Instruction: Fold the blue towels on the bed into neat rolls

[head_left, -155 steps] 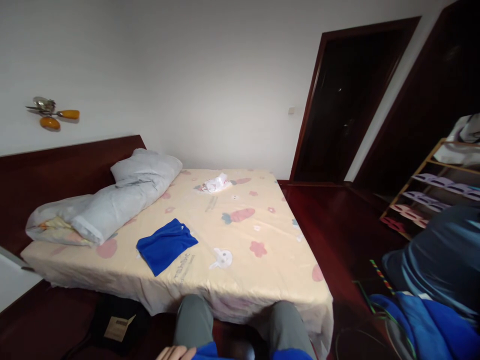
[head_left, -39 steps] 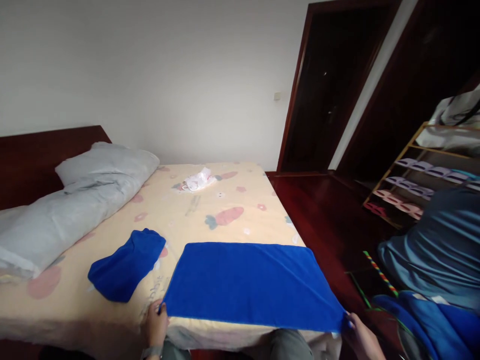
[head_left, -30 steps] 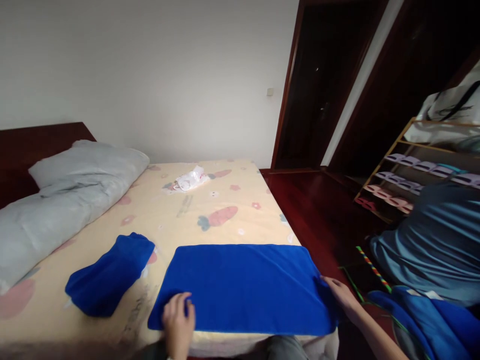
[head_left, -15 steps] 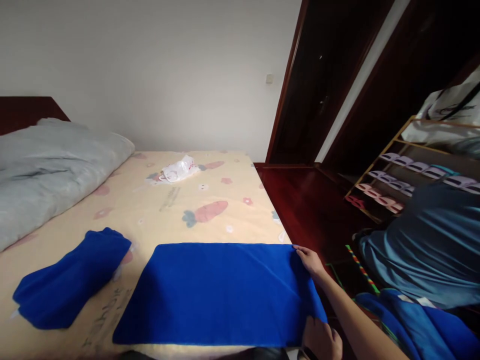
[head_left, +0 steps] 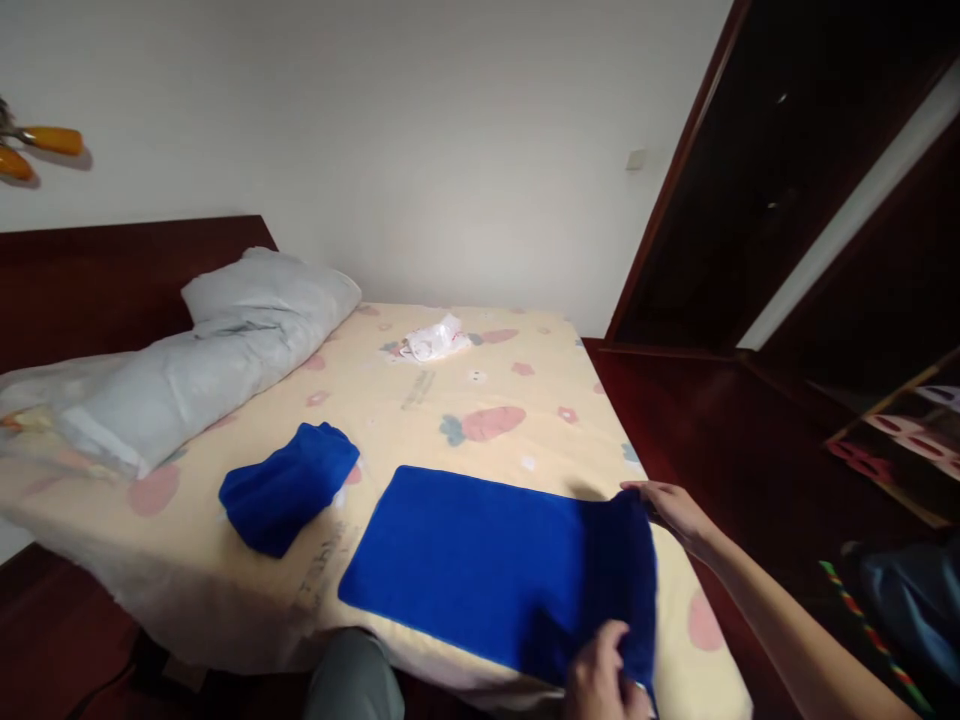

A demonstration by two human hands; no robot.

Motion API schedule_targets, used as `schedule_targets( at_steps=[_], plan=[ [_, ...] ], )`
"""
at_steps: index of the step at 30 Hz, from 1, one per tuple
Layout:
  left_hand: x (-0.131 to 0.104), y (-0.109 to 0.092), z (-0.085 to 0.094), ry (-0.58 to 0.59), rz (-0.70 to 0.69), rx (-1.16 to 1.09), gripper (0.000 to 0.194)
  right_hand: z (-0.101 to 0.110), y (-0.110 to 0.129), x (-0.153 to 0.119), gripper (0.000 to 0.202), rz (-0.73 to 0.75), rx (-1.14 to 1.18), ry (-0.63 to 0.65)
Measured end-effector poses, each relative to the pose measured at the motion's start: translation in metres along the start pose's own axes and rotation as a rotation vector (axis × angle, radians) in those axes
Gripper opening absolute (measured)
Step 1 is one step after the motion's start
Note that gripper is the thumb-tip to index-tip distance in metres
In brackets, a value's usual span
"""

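Note:
A blue cloth [head_left: 480, 550] lies spread flat across the bed, its right end lifted and folding over. At that end's far corner, my right hand [head_left: 673, 508] pinches the fabric between thumb and fingers. My left hand [head_left: 600, 680] is closed on the near corner of the same end, partly cut off by the bottom edge of the view. To the left lies a second blue cloth [head_left: 289, 487], crumpled and touched by neither hand.
Grey bedding [head_left: 225, 350] is heaped at the left by the dark headboard [head_left: 135, 270]. A white plastic bag [head_left: 436, 340] sits farther back on the patterned bed sheet [head_left: 405, 410]. Pink slippers [head_left: 907, 435] and a striped cord [head_left: 874, 635] are at the right. A knee shows below.
The view has swung left. Both hands have raised the cloth's right end and drawn it inward from the bed's edge, so it now bends upward.

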State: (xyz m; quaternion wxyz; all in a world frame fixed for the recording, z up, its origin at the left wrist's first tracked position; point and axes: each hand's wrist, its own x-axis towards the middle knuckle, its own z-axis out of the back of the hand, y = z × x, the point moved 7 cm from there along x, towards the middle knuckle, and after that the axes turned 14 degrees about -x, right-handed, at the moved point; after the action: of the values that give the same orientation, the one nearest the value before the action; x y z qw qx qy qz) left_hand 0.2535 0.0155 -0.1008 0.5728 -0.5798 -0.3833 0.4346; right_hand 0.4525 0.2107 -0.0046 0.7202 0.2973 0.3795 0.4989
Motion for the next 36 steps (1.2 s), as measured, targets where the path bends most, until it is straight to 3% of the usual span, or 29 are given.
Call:
schedule_targets(
  at_steps=[3,6,8,11,15,18,22,27,33,36],
  plan=[
    [-0.020,-0.006,0.119,-0.342,0.119,-0.032,0.031,-0.067,0.068,0.002,0.047,0.210,-0.006,0.127],
    [-0.041,-0.016,0.206,-0.450,0.096,-0.013,0.013,-0.155,0.129,0.002,0.039,0.396,-0.092,0.225],
    [-0.057,-0.016,0.251,-0.514,0.118,0.046,0.010,-0.217,0.161,0.002,0.029,0.497,-0.163,0.266],
    [-0.080,-0.009,0.306,-0.602,0.315,0.249,0.019,-0.303,0.197,0.001,0.020,0.612,-0.284,0.307],
    [-0.099,-0.008,0.360,-0.621,0.536,0.474,0.032,-0.385,0.223,0.008,0.019,0.674,-0.447,0.280],
    [-0.105,-0.009,0.388,-0.663,0.569,0.534,0.037,-0.423,0.228,0.016,0.018,0.673,-0.575,0.274],
    [-0.099,-0.009,0.401,-0.669,0.457,0.733,0.029,-0.445,0.224,0.022,0.016,0.644,-0.725,0.266],
    [-0.094,-0.004,0.405,-0.726,0.319,0.795,0.023,-0.451,0.215,0.026,0.018,0.596,-0.793,0.249],
    [-0.097,0.009,0.415,-0.673,0.425,0.516,0.026,-0.449,0.218,0.032,0.011,0.562,-0.708,0.260],
    [-0.102,0.008,0.422,-0.681,0.427,0.433,0.027,-0.430,0.231,0.024,0.012,0.592,-0.577,0.244]
  ],
)
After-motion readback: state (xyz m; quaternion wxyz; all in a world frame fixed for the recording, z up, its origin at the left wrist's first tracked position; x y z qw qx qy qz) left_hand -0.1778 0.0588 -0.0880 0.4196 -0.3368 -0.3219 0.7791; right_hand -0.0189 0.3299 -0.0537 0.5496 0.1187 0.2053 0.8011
